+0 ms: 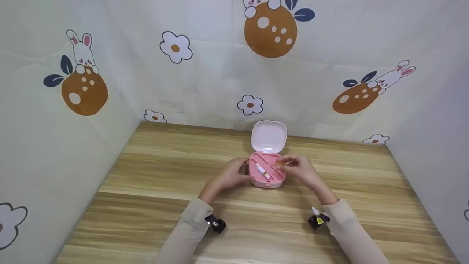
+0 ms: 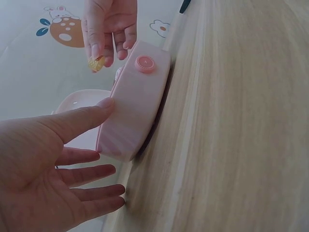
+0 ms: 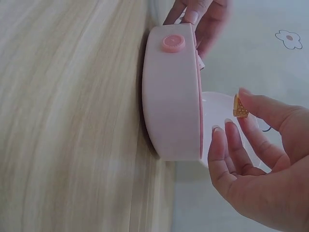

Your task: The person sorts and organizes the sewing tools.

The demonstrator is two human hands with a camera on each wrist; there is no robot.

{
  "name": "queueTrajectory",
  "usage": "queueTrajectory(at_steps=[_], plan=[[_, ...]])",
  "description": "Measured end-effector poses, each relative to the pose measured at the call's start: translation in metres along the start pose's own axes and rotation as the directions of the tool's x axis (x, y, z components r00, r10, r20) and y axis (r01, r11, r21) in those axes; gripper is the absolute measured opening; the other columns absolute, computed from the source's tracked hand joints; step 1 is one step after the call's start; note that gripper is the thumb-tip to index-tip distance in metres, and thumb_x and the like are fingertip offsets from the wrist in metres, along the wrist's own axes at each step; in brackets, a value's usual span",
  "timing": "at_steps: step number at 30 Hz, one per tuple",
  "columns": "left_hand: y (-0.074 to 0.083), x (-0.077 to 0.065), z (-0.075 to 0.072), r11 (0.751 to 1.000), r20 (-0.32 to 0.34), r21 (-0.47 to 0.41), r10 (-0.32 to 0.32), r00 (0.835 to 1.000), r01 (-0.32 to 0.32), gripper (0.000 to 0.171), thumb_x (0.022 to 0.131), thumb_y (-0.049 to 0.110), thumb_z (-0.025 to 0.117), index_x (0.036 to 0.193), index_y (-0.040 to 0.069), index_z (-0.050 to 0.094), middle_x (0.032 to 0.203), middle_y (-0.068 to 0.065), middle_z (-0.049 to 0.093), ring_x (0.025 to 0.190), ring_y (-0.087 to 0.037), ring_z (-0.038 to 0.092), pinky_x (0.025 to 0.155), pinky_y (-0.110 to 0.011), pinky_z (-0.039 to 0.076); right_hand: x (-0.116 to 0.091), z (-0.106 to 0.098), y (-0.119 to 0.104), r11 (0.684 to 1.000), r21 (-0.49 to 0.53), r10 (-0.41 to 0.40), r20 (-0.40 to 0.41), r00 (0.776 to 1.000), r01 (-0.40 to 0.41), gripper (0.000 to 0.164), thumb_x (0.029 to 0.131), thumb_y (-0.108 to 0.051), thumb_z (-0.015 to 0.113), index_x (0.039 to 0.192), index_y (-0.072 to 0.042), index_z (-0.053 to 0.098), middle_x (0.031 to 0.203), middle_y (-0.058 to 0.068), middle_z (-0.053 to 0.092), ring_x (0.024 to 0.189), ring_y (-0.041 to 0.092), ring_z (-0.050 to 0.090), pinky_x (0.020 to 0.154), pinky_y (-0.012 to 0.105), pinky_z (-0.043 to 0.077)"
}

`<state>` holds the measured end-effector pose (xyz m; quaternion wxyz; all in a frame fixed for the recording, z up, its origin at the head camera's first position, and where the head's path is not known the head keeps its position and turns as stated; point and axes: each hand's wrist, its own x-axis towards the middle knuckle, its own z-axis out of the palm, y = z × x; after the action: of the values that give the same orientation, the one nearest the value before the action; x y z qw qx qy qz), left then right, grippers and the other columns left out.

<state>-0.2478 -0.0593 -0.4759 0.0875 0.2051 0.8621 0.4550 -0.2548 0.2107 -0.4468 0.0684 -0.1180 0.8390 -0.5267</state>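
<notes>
A pink box (image 1: 261,183) stands on the table with its white lid (image 1: 269,135) raised at the back. Inside, a small white tube with a label (image 1: 262,171) lies slanted in a pink tray with slots. My left hand (image 1: 233,173) is at the box's left side. Its thumb touches the box near the front and its other fingers are straight and spread. My right hand (image 1: 302,171) pinches a small gold-coloured piece with a dimpled surface (image 3: 240,107) between thumb and forefinger, above the tray's right part. What kind of piece it is, I cannot tell.
The wood-grain table (image 1: 165,161) meets a pale cloth backdrop (image 1: 212,80) printed with rabbits, fruit and flowers, close behind the raised lid. Cloth also hangs at the left and right. A black wrist camera (image 1: 318,220) sits on the right sleeve, another on the left.
</notes>
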Motion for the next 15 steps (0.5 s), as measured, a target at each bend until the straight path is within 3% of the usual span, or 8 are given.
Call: queueTrajectory(at_steps=[9,15], plan=[[0.001,0.0,0.0,1.0,0.008,-0.018,-0.013,1.0,0.013,0.072,0.092,0.018,0.083,0.152,-0.002,0.051,0.148,-0.025,0.056,0.142,-0.04,0.05,0.125,-0.052,0.036,0.004,0.009,-0.004,1.0,0.022,-0.011,0.026,1.0,0.011,0.027,0.092,0.0,0.076,0.114,0.014,0.071,0.111,0.023,0.076,0.086,0.009,0.068,0.074,0.018,0.059],[0.0,-0.001,0.0,1.0,0.005,-0.019,-0.014,1.0,0.014,0.071,0.092,0.017,0.082,0.152,-0.002,0.051,0.148,-0.025,0.056,0.142,-0.04,0.05,0.124,-0.053,0.037,0.008,0.011,-0.003,0.997,-0.004,-0.073,0.077,0.994,0.074,0.029,0.091,0.0,0.078,0.114,0.014,0.071,0.108,0.025,0.075,0.087,0.014,0.066,0.073,0.017,0.056]])
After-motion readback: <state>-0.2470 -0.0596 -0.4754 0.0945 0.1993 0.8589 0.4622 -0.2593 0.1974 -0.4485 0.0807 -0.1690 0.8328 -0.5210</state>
